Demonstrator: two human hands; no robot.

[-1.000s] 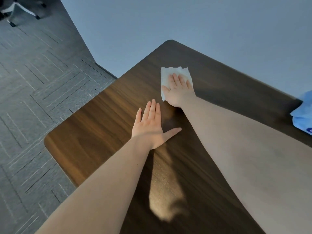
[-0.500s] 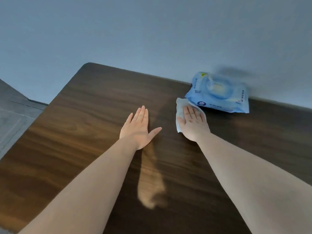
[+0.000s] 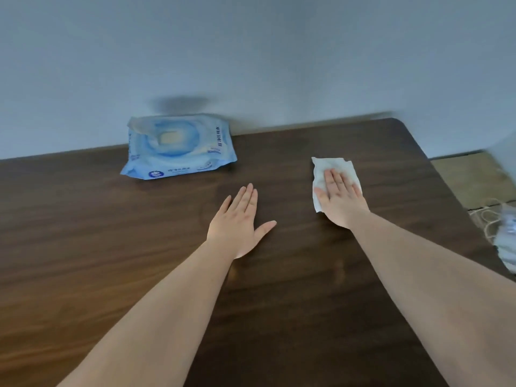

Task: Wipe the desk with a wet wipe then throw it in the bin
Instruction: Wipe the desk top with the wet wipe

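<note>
A white wet wipe (image 3: 335, 167) lies flat on the dark wooden desk (image 3: 139, 247), toward its far right corner. My right hand (image 3: 339, 198) presses flat on the wipe, fingers together, covering its near half. My left hand (image 3: 240, 224) rests palm down on the bare desk to the left of the wipe, fingers extended and thumb out, holding nothing. No bin is clearly in view.
A blue pack of wet wipes (image 3: 178, 148) lies at the back of the desk against the grey wall. The desk's right edge runs down the right side. Beyond it, on the floor, sit a blurred whitish object (image 3: 506, 241) and some cord.
My right hand has slid the wipe rightward across the desk, from the far left corner past the wipes pack to near the right corner. The view has turned right with it.
</note>
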